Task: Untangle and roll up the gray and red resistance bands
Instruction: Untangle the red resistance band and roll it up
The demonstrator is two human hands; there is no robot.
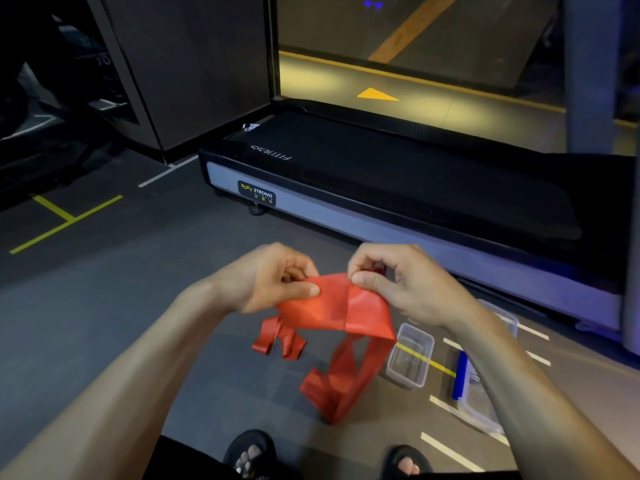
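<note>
I hold the red resistance band (332, 308) up in front of me, above the floor. My left hand (273, 278) pinches its top edge on the left, thumb laid flat across the rubber. My right hand (391, 278) pinches the same edge on the right, with thumb and fingers curled over a fold. Between the hands the band spreads as a wide flat sheet. Below it, twisted loops hang down, one short tail to the left and a longer folded loop toward my feet. No gray band is in view.
A treadmill (398, 188) lies on the floor right ahead. Two clear plastic boxes, a small one (410, 356) and a larger one with a blue handle (485, 386), sit on the floor at right. My sandalled feet (251, 452) stand at the bottom edge.
</note>
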